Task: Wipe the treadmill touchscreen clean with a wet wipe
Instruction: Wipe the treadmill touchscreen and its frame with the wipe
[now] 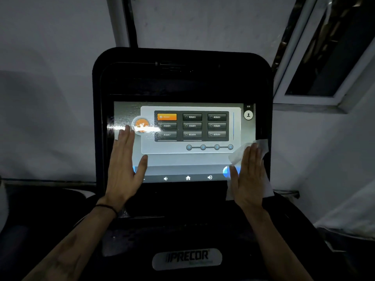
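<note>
Lying under right hand [248, 175], wet wipe [261, 147], flat on touchscreen [182, 159]

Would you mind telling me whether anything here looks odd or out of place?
Only a wet, streaky glare patch on the touchscreen above the left hand. The wet wipe lies crumpled under the right hand.

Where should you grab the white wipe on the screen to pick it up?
Probably the loose corner of the wet wipe that pokes out past the right hand. Come from the right: that corner looks lifted and uncovered, while the rest lies flat under the palm.
</note>
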`<action>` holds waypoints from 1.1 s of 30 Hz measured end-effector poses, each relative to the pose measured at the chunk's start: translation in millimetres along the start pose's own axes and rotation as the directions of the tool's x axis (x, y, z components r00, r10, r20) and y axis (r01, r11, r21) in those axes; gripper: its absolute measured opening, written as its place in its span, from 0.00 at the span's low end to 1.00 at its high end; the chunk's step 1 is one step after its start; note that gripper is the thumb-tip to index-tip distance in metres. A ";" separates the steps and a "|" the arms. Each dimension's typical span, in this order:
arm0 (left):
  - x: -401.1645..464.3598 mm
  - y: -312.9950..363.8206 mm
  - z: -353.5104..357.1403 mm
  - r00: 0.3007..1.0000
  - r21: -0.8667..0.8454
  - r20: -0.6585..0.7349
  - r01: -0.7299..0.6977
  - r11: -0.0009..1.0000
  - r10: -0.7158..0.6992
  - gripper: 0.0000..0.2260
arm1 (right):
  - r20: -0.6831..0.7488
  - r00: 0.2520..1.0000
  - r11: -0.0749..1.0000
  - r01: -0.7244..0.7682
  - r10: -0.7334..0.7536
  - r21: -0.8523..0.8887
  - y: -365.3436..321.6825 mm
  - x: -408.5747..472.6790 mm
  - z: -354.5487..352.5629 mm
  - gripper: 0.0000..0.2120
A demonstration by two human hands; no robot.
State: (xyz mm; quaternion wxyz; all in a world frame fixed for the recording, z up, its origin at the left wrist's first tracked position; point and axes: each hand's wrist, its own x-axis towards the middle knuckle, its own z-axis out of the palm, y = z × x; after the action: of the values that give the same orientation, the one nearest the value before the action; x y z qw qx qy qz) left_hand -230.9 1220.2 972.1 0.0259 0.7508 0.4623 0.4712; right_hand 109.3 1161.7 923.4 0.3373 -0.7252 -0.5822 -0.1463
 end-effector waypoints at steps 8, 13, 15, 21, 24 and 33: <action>-22.2 -3.3 -8.0 0.999 0.107 0.051 -0.014 0.994 0.008 0.31 | -0.009 0.993 0.990 -0.120 0.121 0.068 -37.5 -3.4 8.6 0.35; -57.5 1.2 -12.7 0.998 0.110 0.056 0.024 0.994 -0.030 0.31 | 0.087 0.987 0.989 0.127 -0.134 0.080 -88.2 -24.6 23.0 0.33; -68.5 2.4 -17.4 0.997 0.129 0.068 0.019 0.991 -0.028 0.31 | 0.123 0.970 0.976 0.203 -0.212 0.078 -114.8 -35.4 29.4 0.33; -93.2 -5.9 -42.6 0.996 0.132 0.070 0.041 0.990 -0.051 0.30 | 0.173 0.828 0.839 0.544 -0.534 -0.015 -188.5 -70.4 53.5 0.33; -105.5 -9.7 -56.5 0.992 0.124 0.077 0.088 0.988 -0.098 0.30 | 0.209 0.719 0.735 0.678 -0.663 -0.003 -209.6 -79.4 57.1 0.33; -143.6 -0.2 -69.3 0.976 0.020 0.091 0.199 0.980 -0.200 0.29 | 0.288 0.567 0.586 0.810 -0.772 -0.026 -187.0 -102.4 52.9 0.35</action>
State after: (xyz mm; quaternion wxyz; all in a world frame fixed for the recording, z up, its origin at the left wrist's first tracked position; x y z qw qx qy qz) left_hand -300.2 1089.6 912.3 0.0906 0.7219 0.5359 0.4284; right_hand -105.2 1137.9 882.6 0.1034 -0.4226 -0.8691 -0.2355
